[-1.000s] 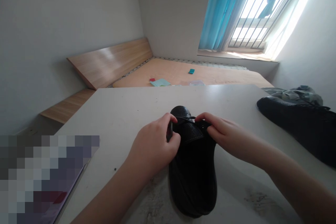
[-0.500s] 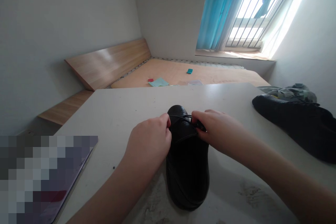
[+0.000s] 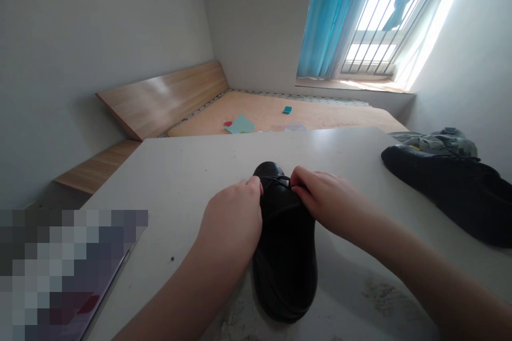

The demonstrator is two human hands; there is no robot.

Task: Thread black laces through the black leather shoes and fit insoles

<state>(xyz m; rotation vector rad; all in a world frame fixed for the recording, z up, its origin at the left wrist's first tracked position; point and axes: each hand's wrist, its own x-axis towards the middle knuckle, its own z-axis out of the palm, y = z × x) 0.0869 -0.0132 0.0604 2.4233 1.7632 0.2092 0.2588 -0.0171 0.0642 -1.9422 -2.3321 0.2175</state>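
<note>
A black leather shoe stands on the white table, its toe pointing away from me and its opening facing me. Across its front runs a thin black shoelace. My left hand is closed at the shoe's left side, thumb and finger pinched on the lace. On the other side, my right hand pinches the lace close to the eyelets. The fingertips of both hands are partly hidden. A second black shoe lies at the right of the table, with laces on top.
A flat, partly pixelated item with a purple edge lies at the table's left. Past the table is a bed with a peach mattress and a wooden headboard. Grey-green cloth is bunched behind the second shoe.
My right fingers have closed in and shifted slightly on the lace side, and the dark piece seen between them is now hidden. My left hand barely moved. The view shifted slightly.
</note>
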